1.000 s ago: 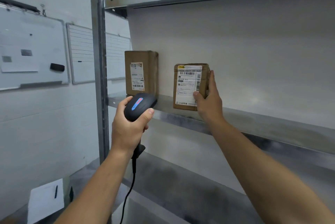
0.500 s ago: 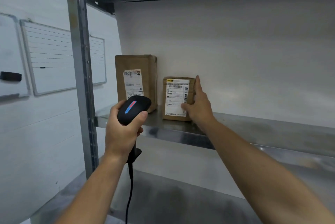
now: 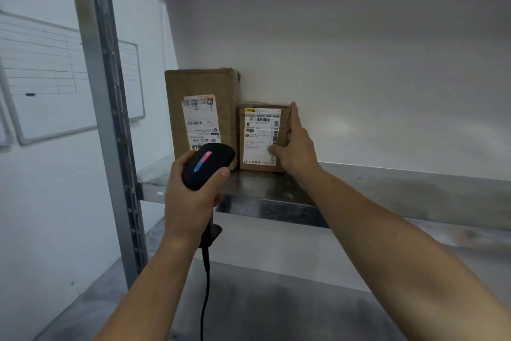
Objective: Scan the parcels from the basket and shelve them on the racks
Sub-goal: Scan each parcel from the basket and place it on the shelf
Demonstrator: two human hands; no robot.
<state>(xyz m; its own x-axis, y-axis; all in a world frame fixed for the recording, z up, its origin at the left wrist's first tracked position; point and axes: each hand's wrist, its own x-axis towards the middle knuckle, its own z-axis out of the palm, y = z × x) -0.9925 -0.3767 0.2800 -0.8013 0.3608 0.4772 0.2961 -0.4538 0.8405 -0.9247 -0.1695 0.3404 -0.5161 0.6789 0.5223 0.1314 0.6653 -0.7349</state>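
— Where was the small parcel [image 3: 260, 136]?
— Upright on the steel shelf [image 3: 387, 191], just beside the taller parcel [image 3: 201, 108]. The right hand [image 3: 297, 147] lay straight-fingered against its right side, thumb on its label.
— And the left hand [image 3: 190, 199]?
— Wrapped around the barcode scanner [image 3: 207, 165].

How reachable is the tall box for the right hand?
Probably yes: the right hand touches the small box, right beside the tall box, whose top is free; the scanner covers only its lower corner.

A white painted wall [image 3: 41, 216] carries a framed, lined whiteboard [image 3: 69, 78].
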